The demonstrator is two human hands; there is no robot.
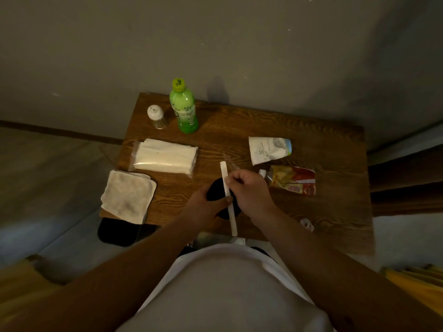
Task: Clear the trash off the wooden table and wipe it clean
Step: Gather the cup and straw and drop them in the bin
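My left hand (206, 204) grips a dark round object (214, 190) just above the wooden table (323, 212) near its front edge. My right hand (249, 190) pinches a long white paper strip (229, 200), like a chopstick sleeve, which crosses the dark object. Right of my hands lie a crushed paper cup (268, 149) on its side and a red and yellow snack wrapper (292, 179). A small crumpled scrap (307, 224) rests near the front right. A folded white cloth (128, 198) sits on the front left corner.
A green bottle (184, 107) and a white-capped shaker (157, 117) stand at the back left. A pack of white napkins (165, 156) lies beside the cloth. A black item (119, 232) lies on the floor under the left corner. The wall backs the table.
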